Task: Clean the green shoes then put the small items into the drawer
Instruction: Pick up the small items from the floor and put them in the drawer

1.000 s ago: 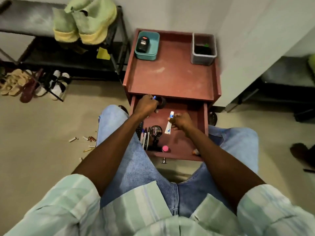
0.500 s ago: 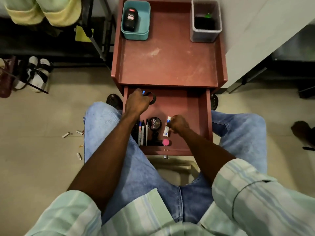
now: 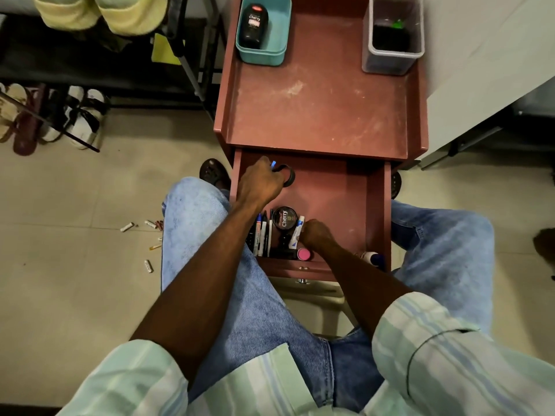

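Observation:
The reddish drawer of a small cabinet stands pulled out over my knees. My left hand reaches into its back left corner and grips a black round item together with something blue. My right hand pinches a white tube low in the drawer, beside a black Cherry polish tin. Pens and a pink-capped item lie along the drawer's front left. The green shoes sit on a dark rack at top left.
On the cabinet top stand a teal tray with a black Cherry bottle and a grey bin. Sandals and small scraps lie on the floor to the left. A white panel rises on the right.
My right hand has lowered the white tube down into the drawer beside the polish tin. My left hand has stayed at the drawer's back left. The camera has tilted down and closer.

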`<state>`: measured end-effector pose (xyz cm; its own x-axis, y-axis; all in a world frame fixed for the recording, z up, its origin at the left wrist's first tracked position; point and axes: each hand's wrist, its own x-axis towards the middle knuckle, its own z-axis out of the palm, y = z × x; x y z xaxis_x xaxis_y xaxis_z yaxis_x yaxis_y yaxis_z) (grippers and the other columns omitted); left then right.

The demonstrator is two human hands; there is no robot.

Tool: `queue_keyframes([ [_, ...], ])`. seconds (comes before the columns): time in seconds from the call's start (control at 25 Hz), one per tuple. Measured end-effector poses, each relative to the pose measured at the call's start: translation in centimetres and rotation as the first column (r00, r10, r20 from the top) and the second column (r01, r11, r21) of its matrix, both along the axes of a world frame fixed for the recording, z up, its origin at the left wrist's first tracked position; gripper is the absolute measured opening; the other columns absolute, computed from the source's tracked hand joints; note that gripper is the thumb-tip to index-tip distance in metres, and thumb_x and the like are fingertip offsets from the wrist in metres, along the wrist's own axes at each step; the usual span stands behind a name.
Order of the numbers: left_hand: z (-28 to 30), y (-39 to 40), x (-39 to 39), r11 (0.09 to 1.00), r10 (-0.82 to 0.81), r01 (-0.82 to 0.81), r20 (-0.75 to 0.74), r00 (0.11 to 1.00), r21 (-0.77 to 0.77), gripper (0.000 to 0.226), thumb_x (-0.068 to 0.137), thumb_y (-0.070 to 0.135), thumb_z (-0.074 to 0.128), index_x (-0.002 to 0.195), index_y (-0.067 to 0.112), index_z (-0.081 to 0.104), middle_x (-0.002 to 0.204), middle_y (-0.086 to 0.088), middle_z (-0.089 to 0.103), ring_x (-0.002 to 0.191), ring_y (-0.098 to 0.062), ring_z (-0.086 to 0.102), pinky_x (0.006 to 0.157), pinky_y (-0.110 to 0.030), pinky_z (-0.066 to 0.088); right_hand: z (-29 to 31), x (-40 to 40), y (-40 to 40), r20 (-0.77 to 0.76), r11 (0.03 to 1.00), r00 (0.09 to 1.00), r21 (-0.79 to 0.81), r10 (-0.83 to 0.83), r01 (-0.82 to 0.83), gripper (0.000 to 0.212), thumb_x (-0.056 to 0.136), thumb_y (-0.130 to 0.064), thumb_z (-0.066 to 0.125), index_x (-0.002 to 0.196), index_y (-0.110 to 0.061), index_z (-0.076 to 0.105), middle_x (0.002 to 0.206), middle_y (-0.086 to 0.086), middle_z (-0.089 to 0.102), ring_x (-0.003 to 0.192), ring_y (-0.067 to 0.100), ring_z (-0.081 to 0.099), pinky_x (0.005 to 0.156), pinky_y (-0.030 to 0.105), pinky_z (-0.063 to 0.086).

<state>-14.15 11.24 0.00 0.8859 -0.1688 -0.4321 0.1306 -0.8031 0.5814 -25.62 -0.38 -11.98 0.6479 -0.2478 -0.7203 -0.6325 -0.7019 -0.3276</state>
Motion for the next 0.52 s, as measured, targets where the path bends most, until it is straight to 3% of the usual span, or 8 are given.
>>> queue_keyframes([
  [0.32,-0.4,-0.2,-0.3,0.995,-0.066,0.067,-0.025,0.998,0.069,0.025,0.089,0.021,0.053,0.112,0.012,0.054,0.093,-0.008,0.065,0.08,-0.025,0.067,0.075,-0.044,0.058,0.1,0.2,-1.0,0.098,0.999,0.994,-0.038,0.037,-0.034,0.03,0.093,-0.008,0.047,0.115,-0.009,0.067,0.113,0.015,0.069,0.099,0.033,0.065,0.085,0.035,0.052],
  [0.52,-0.6,-0.2,-0.3,0.991,-0.1,0.103,-0.038,0.994,0.081,0.027,0.09,0.015,0.053,0.116,0.01,0.053,0.095,-0.009,0.067,0.081,-0.024,0.067,0.07,-0.037,0.056,-0.2,0.8,-1.6,0.117,0.993,0.986,-0.047,0.116,-0.111,0.032,0.094,-0.007,0.045,0.119,-0.006,0.064,0.12,0.018,0.066,0.106,0.035,0.062,0.089,0.036,0.05],
])
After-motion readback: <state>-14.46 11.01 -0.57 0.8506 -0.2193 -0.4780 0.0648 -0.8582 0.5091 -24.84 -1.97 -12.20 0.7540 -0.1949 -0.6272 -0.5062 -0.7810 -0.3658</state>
